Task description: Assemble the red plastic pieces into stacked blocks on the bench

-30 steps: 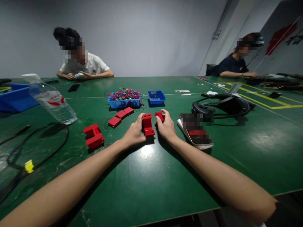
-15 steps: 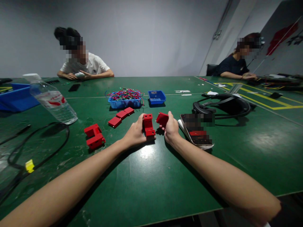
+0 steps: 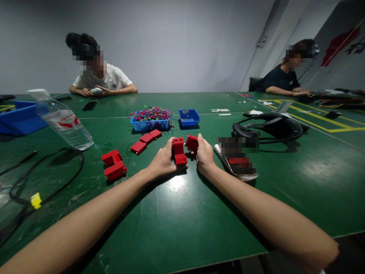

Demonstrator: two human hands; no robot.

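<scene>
My left hand [image 3: 162, 161] grips a red plastic bracket [image 3: 179, 150] that stands on the green table [image 3: 176, 213]. My right hand [image 3: 204, 155] pinches a smaller red block [image 3: 192, 143] just right of the bracket, nearly touching it. Three flat red plates [image 3: 146, 141] lie behind my left hand. Two more red brackets [image 3: 114, 164] sit to the left.
A blue tray of coloured wires [image 3: 150, 117] and a small blue tray [image 3: 188, 117] stand behind. A water bottle [image 3: 61, 120], black cable [image 3: 42, 171] and blue bin [image 3: 17, 118] lie left. A phone [image 3: 236, 158] and headset [image 3: 268, 127] lie right. Two people sit across the table.
My right hand lifted the small red block off the table and brought it leftward, close to the bracket. My left hand kept still on the bracket.
</scene>
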